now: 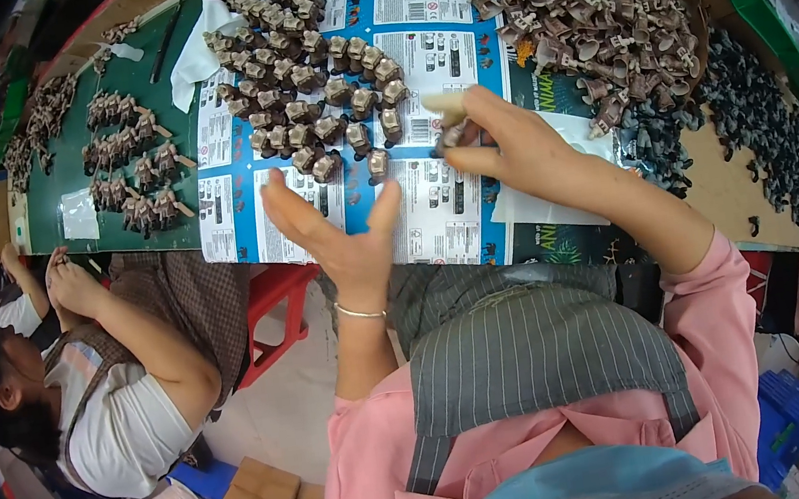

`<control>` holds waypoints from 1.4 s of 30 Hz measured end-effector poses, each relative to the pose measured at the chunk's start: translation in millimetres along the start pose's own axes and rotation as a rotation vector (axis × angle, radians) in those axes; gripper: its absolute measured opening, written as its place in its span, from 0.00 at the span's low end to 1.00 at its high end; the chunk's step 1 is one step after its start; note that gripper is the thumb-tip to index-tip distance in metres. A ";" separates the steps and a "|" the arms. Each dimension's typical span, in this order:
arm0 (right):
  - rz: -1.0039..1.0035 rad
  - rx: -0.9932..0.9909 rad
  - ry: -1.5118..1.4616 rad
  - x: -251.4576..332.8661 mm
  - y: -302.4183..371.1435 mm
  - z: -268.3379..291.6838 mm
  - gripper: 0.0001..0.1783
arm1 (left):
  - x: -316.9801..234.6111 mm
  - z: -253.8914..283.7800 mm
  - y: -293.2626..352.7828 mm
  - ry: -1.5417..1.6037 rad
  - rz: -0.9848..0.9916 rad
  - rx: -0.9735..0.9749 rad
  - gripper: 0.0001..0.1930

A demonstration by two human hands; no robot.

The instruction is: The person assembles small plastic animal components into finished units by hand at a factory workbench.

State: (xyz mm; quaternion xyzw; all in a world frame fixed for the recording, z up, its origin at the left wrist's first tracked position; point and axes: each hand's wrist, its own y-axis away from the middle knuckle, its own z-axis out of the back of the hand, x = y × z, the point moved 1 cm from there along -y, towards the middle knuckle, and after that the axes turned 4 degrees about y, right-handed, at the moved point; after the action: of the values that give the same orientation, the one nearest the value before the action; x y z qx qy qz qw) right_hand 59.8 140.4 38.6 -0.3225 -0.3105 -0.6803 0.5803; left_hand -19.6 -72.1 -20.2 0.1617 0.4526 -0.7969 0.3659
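Note:
My left hand [343,242] is open, thumb and fingers spread, just below rows of small brown-and-tan toy figures [296,112] standing on a printed sheet [298,207]. One figure [377,165] stands nearest, just above its thumb; the hand appears to hold nothing. To the right, my right hand [506,139] pinches a small grey-brown toy piece [451,136] between thumb and fingers. Its exact shape is blurred and partly hidden. A pale yellowish cover shows on one fingertip of this hand.
Loose brown toy parts [590,12] are heaped at the far right, with dark grey parts [766,120] beyond. At left, more figures [137,173] stand in rows on the green tabletop [187,166], near a white cloth [206,48]. A co-worker [125,387] sits at my left.

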 end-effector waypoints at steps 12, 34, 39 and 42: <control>0.032 -0.038 0.094 -7.9 -67.5 -26.1 0.55 | 21.3 0.3 -42.9 0.066 0.076 0.233 0.63; 0.028 -0.112 0.062 -4.5 -104.2 -30.0 0.51 | 43.7 -11.8 -74.3 -0.003 -0.044 0.198 0.60; 0.052 -0.156 0.141 -7.5 -99.1 -28.9 0.49 | 40.7 -5.5 -69.3 -0.003 -0.030 0.183 0.60; 0.116 -0.169 0.229 -5.0 -85.1 -20.8 0.41 | 34.9 0.6 -65.4 -0.016 0.003 0.184 0.60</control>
State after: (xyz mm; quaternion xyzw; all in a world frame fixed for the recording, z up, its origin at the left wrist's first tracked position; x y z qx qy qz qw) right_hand -25.5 138.1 18.1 -0.3079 -0.1646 -0.7015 0.6213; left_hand -91.0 -66.8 -1.0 0.1889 0.3744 -0.8359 0.3542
